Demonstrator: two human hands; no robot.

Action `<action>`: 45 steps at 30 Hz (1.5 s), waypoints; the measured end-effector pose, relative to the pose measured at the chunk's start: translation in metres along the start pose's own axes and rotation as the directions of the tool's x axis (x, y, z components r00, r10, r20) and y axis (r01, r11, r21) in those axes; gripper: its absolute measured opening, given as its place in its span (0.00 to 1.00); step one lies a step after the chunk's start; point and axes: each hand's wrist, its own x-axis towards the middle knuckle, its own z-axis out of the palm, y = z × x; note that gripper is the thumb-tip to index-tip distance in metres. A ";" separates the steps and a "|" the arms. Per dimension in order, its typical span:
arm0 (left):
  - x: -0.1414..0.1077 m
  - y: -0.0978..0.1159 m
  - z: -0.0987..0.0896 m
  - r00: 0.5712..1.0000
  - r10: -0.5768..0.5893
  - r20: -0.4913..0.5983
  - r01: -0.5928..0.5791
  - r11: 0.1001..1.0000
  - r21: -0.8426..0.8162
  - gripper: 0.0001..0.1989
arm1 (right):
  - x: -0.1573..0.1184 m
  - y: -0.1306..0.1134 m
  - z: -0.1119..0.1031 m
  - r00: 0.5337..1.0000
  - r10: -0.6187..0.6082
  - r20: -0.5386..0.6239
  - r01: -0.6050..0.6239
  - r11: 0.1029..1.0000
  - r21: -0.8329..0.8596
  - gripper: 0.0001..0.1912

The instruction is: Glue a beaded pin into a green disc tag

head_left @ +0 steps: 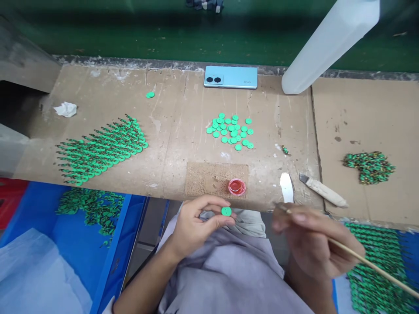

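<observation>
Between the thumb and fingers of my left hand (199,222) is a small round green disc (226,211) with tiny holes, like a button. It is held over my lap, just below the table's front edge. My right hand (317,240), a little blurred, grips a thin brush (369,257) with a light wooden handle; its dark tip points left, apart from the disc. Above my left hand, a small cup of red liquid (236,187) stands on a cork-like mat (206,179). Several loose green discs (233,133) lie beyond the mat.
Rows of green discs with dark stems (108,148) lie at left. A phone (231,77) and a white upright tube (330,43) stand at the back. A knife (324,190) and a green-gold pile (373,167) lie right. Blue bins (131,231) flank my lap.
</observation>
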 end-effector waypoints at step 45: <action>0.001 -0.022 -0.002 0.992 -0.093 0.089 0.114 0.955 -0.274 0.09 | 0.017 0.078 -0.172 0.876 0.237 -0.421 -0.474 0.248 -0.845 0.21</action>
